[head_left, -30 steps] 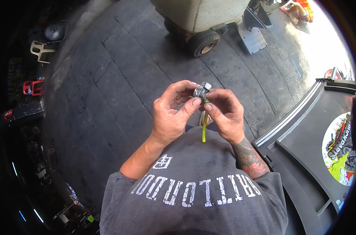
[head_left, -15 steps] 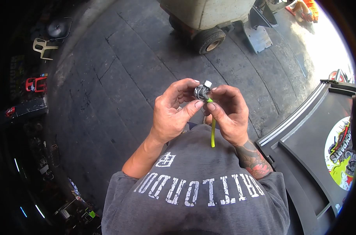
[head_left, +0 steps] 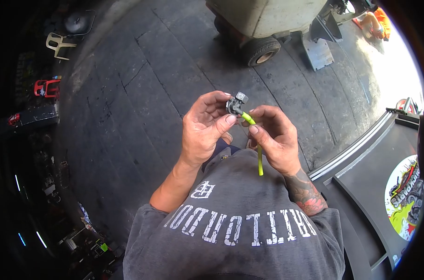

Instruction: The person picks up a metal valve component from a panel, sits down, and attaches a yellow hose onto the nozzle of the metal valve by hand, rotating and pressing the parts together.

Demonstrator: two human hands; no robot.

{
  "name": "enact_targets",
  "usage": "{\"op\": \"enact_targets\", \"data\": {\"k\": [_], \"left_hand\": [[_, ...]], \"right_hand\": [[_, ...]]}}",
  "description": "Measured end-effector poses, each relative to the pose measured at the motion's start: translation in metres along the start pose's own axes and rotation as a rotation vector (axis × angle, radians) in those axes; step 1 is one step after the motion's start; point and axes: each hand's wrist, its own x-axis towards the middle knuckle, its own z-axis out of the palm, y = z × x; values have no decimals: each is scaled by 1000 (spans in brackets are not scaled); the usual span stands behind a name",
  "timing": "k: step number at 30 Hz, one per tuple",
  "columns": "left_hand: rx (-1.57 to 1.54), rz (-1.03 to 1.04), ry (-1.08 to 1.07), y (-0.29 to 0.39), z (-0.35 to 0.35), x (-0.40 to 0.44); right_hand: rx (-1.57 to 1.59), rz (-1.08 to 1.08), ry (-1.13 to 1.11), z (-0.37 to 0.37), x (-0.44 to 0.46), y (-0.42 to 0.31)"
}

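My left hand [head_left: 203,126] pinches a small dark metal fitting [head_left: 234,107] between thumb and fingers in front of my chest. A silvery hex-shaped nut or bolt head [head_left: 241,97] tops the fitting. From its lower side comes a thin yellow-green tube [head_left: 260,158], bending and hanging down toward my shirt. My right hand [head_left: 278,140] grips this tube a short way below the fitting, thumb in front. The right fingertips behind the tube are partly hidden.
A pale vehicle [head_left: 268,18] with a black-tyred wheel [head_left: 264,51] stands ahead on the dark paved floor [head_left: 174,56]. At right is a dark panel [head_left: 361,186] with a round sticker [head_left: 405,198]. A person in orange [head_left: 383,23] is far right; a cream chair [head_left: 58,45] stands left.
The fitting has turned a little and its nut shows more fully. My right hand has shifted down the tube, away from the fitting, leaving more tube showing between. The view has shifted slightly.
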Motion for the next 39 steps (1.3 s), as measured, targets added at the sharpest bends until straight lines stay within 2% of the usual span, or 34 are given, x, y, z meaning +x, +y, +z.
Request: {"op": "enact_targets", "data": {"k": [12,25,27,30,34,37,39], "left_hand": [[-94,55,82,19,-75,-2],[4,222,190,95,-249,-14],[111,271,211,100,-279,-14],[239,207,274,108,-327,-12],[182,274,221,107,-381,10],[-116,160,210,114,-420,31],[-121,97,227,120,-456,53]], "right_hand": [[-46,61,-79,65,42,15],[-26,98,-297,238,135,69],[103,194,-348,262,149,76],[167,355,-440,291,178,86],[251,555,-566,328,226,106],[253,631,-638,358,274,123],[214,648,-662,377,316,134]]}}
